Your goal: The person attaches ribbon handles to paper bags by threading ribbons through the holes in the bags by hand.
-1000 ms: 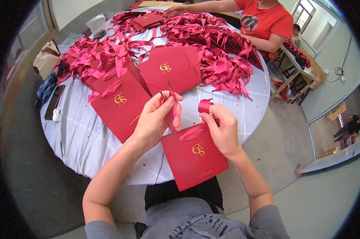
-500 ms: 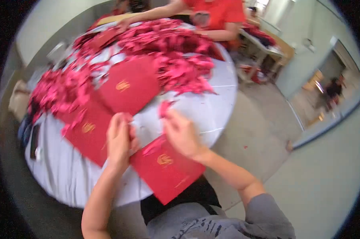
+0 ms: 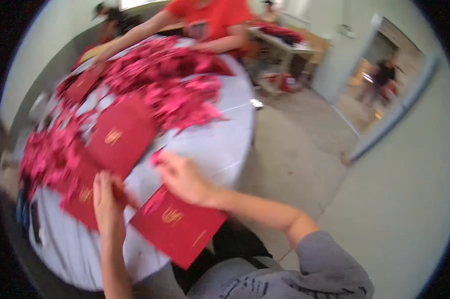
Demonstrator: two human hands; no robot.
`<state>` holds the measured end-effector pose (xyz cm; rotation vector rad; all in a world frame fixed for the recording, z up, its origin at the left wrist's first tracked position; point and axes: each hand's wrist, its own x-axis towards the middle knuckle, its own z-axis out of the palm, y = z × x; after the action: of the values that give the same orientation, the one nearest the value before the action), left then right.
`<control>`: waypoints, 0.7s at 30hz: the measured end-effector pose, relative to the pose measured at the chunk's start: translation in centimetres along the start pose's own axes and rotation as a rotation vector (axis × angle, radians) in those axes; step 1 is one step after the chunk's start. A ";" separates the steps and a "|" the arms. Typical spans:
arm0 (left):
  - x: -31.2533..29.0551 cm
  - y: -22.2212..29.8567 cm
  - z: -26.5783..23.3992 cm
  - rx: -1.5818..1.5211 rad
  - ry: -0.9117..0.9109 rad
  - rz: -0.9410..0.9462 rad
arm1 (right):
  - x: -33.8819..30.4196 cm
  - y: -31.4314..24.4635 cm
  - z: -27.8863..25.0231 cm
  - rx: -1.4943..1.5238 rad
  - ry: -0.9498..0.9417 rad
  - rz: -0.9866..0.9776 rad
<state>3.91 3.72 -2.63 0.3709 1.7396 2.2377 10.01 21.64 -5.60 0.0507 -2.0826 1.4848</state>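
Observation:
A flat red paper bag (image 3: 177,224) with a gold emblem lies at the near edge of the round white-covered table (image 3: 225,144). My left hand (image 3: 107,202) rests at the bag's left corner, fingers closed over a strip of red ribbon (image 3: 127,198). My right hand (image 3: 181,178) hovers over the bag's top edge and pinches a red ribbon end (image 3: 157,158). The whole picture is blurred by motion, so the grips are hard to make out.
More red bags (image 3: 118,137) lie stacked to the left. A heap of red ribbons (image 3: 180,92) covers the far half of the table. A person in an orange shirt (image 3: 212,17) reaches in from across. A dark flat object (image 3: 34,219) lies at the left edge.
The view has swung, so table and hands now sit lower and further left. My right hand has lifted off the bag with the ribbon end; my left hand stays at the bag's corner.

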 end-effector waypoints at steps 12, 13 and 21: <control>-4.7 4.6 -9.7 0.451 0.592 0.480 | 8.3 -6.2 6.7 0.182 -0.177 -0.184; -5.2 4.2 -9.7 0.500 0.608 0.415 | 9.3 -6.6 7.9 0.105 -0.159 -0.252; -3.2 0.0 -12.9 0.331 0.400 0.140 | 10.3 -3.2 12.2 -0.237 -0.604 -0.186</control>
<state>2.15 -9.09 -5.82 0.1166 2.3702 2.2309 -2.71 12.73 -0.67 0.6545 -2.6230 1.1933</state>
